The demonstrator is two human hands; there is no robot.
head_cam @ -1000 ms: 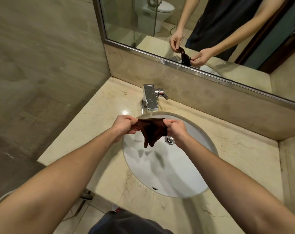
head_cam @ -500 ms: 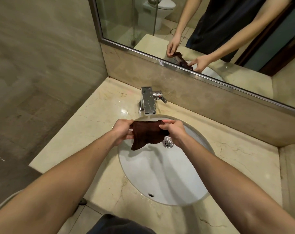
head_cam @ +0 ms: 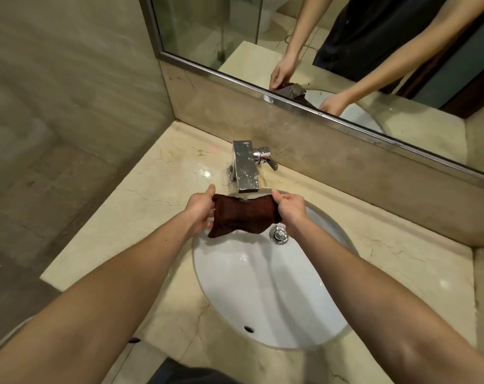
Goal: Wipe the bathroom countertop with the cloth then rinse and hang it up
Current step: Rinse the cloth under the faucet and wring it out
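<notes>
My left hand [head_cam: 200, 210] pinches one end of a dark brown cloth [head_cam: 242, 214], thumb on top and fingers curled under its edge. My right hand [head_cam: 290, 210] clamps the other end the same way, thumb over the top, fingers wrapped beneath. The cloth is stretched flat between the two hands, with one corner drooping on the left-hand side.

Taking the tap [head_cam: 245, 169] as the landmark: the cloth hangs directly under its spout, just in front of it, and a small splash of water shows where the stream meets the cloth's upper edge. The tap is a square chrome block, and its lever [head_cam: 267, 159] sticks out to the right.

Below the cloth and in front of the tap lies a white oval sink [head_cam: 263, 295], its bowl wet. A round chrome drain plug [head_cam: 278, 234] sits in the bowl just in front of my right hand. Around the sink and the tap spreads a cream marble counter [head_cam: 130, 217], glossy with damp to the left of the tap.

Behind the tap rises a stone backsplash, and above it a mirror [head_cam: 207, 29] reflects both arms and the cloth.
</notes>
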